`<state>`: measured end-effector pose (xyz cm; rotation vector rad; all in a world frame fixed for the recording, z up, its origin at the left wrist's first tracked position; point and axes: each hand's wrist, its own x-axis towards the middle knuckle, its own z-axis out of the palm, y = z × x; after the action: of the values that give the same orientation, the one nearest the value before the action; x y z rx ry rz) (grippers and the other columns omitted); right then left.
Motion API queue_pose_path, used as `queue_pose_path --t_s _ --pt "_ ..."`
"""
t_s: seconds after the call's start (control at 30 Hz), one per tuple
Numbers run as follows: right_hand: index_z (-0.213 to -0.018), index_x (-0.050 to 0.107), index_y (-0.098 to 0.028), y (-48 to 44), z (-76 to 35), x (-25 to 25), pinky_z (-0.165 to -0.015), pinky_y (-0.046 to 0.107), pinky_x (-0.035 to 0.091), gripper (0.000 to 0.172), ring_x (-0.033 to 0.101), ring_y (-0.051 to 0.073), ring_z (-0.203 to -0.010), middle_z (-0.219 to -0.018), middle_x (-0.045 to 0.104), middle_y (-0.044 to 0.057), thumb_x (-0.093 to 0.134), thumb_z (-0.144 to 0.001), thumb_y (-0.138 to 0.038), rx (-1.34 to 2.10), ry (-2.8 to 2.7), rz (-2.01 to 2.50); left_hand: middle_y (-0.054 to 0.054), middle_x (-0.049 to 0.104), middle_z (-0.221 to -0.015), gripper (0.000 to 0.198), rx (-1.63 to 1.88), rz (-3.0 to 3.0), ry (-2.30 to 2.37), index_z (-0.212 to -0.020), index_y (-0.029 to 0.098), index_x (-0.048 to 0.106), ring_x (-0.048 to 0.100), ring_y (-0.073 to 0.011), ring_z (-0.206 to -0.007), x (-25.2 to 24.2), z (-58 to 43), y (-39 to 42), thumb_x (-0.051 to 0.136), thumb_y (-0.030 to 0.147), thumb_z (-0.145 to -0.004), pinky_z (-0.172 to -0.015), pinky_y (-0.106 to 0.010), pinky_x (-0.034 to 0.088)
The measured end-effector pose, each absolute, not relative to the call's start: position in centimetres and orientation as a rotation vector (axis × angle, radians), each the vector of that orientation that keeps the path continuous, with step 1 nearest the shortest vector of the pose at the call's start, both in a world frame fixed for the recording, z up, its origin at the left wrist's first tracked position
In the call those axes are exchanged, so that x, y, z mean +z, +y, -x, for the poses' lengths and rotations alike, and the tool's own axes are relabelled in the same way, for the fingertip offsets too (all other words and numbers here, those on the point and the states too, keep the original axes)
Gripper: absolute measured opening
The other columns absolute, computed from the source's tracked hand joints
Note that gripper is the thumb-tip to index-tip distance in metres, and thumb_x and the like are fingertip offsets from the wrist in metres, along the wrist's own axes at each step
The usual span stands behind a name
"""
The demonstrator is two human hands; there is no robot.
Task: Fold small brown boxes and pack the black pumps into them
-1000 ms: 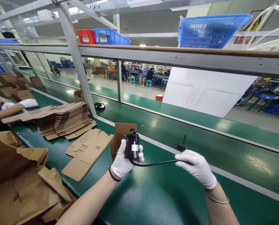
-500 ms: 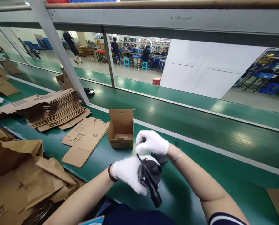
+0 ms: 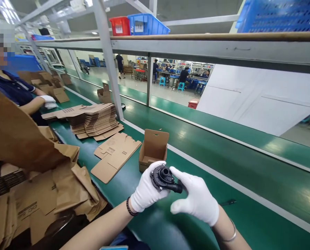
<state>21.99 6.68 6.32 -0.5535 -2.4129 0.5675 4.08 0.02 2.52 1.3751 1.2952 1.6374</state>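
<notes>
My left hand, in a white glove, grips a small black pump with a round screwed housing, a short central pipe and a side spout pointing right. To its right is my gloved right hand, with thumb and fingers spread apart. Its index fingertip is close to the pump's rim; whether they touch I cannot tell. A thin black cable end with a connector shows just beyond the right wrist. Behind the pump, an open cardboard box stands with its lid raised.
Left of the box lies a flat cardboard blank, with a stack of folded cardboard behind it. Crumpled brown paper fills the near left. A co-worker's gloved hand is at far left. A metal post rises beside the green belt.
The pump has been lifted and moved away from my body in my left hand. My right hand has moved from behind the pump to its right side, its fingers opening. The view has tilted up and left.
</notes>
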Motion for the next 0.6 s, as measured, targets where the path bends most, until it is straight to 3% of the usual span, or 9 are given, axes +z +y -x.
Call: queue_pose_path --t_s 0.1,0.17,0.3,0.37,0.43,0.5,0.6 --pt "-0.12 0.066 -0.02 5.4 -21.1 6.3 -0.076 0.035 0.062 0.055 0.075 0.025 -0.085 -0.1 0.076 0.009 0.066 -0.082 -0.06 0.547 -2.338 0.764 -0.01 0.068 -0.112 0.074 1.684 -1.349 1.294 -0.123 0.018 0.052 0.069 -0.028 -0.1 1.9 -4.4 -0.1 0.081 0.025 -0.055 -0.095 -0.045 0.057" --pt "-0.123 0.065 -0.022 4.7 -20.8 6.3 -0.076 0.035 0.062 0.045 0.075 0.025 -0.086 -0.103 0.076 0.007 0.067 -0.085 -0.047 0.589 -2.345 0.841 -0.01 0.068 -0.113 0.076 1.693 -1.371 1.269 -0.123 0.018 0.052 0.069 -0.0281 -0.1 1.6 -4.6 -0.3 0.084 0.028 -0.055 -0.096 -0.044 0.057" --pt "-0.143 0.049 -0.027 4.4 -20.5 6.5 -0.081 0.032 0.061 0.058 0.073 0.022 -0.097 -0.113 0.074 0.005 0.064 -0.088 -0.033 0.67 -2.427 0.804 -0.012 0.065 -0.118 0.075 1.701 -1.42 1.256 -0.126 0.019 0.05 0.068 -0.0282 -0.105 1.0 -4.6 -0.4 0.084 0.032 -0.06 -0.098 -0.044 0.056" --pt "-0.144 0.049 -0.025 4.8 -20.7 6.7 -0.079 0.031 0.061 0.055 0.073 0.022 -0.095 -0.11 0.074 0.006 0.06 -0.091 -0.032 0.595 -2.442 0.736 -0.014 0.061 -0.123 0.08 1.672 -1.558 1.321 -0.131 0.019 0.047 0.065 -0.0302 -0.112 0.9 -3.3 -0.2 0.084 0.039 -0.063 -0.103 -0.047 0.052" --pt "-0.142 0.051 -0.023 5.6 -21.1 7.4 -0.076 0.03 0.06 0.049 0.073 0.021 -0.089 -0.104 0.074 0.008 0.055 -0.095 -0.033 0.461 -2.446 0.667 -0.017 0.049 -0.14 0.103 1.604 -1.795 1.418 -0.144 0.022 0.038 0.051 -0.0372 -0.131 0.9 -0.4 0.3 0.087 0.051 -0.058 -0.114 -0.054 0.039" --pt "-0.141 0.052 -0.023 6.7 -21.5 8.6 -0.073 0.03 0.059 0.046 0.071 0.02 -0.082 -0.097 0.073 0.008 0.052 -0.097 -0.035 0.335 -2.442 0.609 -0.02 0.024 -0.158 0.137 1.517 -1.992 1.505 -0.155 0.025 0.016 0.021 -0.0445 -0.148 0.6 3.9 1.3 0.089 0.063 -0.046 -0.12 -0.062 0.019" --pt "-0.141 0.053 -0.024 8.7 -21.1 11.2 -0.075 0.031 0.057 0.046 0.068 0.019 -0.079 -0.093 0.071 0.007 0.052 -0.098 -0.038 0.271 -2.479 0.584 -0.023 -0.002 -0.164 0.149 1.352 -1.938 1.597 -0.156 0.024 -0.009 0.0 -0.0456 -0.151 -0.7 10.1 3.8 0.084 0.07 -0.05 -0.119 -0.067 0.005"
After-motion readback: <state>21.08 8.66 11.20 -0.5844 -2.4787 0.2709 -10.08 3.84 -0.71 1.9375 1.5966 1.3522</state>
